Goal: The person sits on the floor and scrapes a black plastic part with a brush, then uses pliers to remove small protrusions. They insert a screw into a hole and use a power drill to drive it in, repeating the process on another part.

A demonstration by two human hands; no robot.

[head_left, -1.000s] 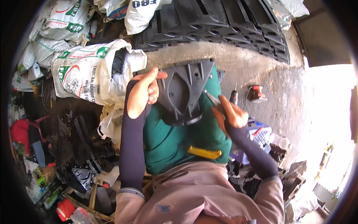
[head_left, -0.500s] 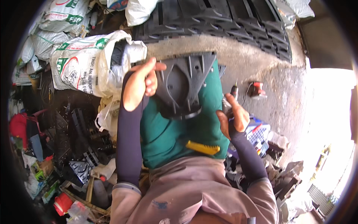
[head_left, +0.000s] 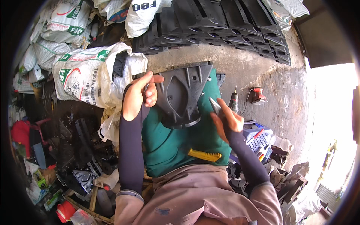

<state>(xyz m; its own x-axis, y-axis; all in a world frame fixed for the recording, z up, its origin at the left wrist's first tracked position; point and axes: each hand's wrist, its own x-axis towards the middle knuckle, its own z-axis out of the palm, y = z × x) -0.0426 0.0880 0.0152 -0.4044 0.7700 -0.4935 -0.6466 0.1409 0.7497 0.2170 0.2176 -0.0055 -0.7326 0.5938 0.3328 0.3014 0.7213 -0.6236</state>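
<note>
A black ribbed plastic part (head_left: 177,93) with a leaf-shaped recess lies across my green-trousered thighs, its wide straight edge away from me. At its left edge is my left hand (head_left: 140,96), fingers curled and index finger reaching over the edge. A small glint shows between those fingers, too small to name. My right hand (head_left: 229,119) is closed round a grey pointed metal tool (head_left: 215,105), whose tip points up and left towards the part without touching it. On my lap nearer my body rests a yellow utility knife (head_left: 204,155).
Right of my legs stand a cordless drill (head_left: 234,102) and a red sander (head_left: 258,96). A blue basket (head_left: 258,135) holds tools. Stacked black plastic panels (head_left: 221,32) lie ahead. White sacks (head_left: 80,75) crowd the left, one open with black parts inside.
My right hand has come inward towards the black part, and the grey tool's tip now shows clearly. My left hand stays at the part's left edge. The whole view has shifted slightly.
</note>
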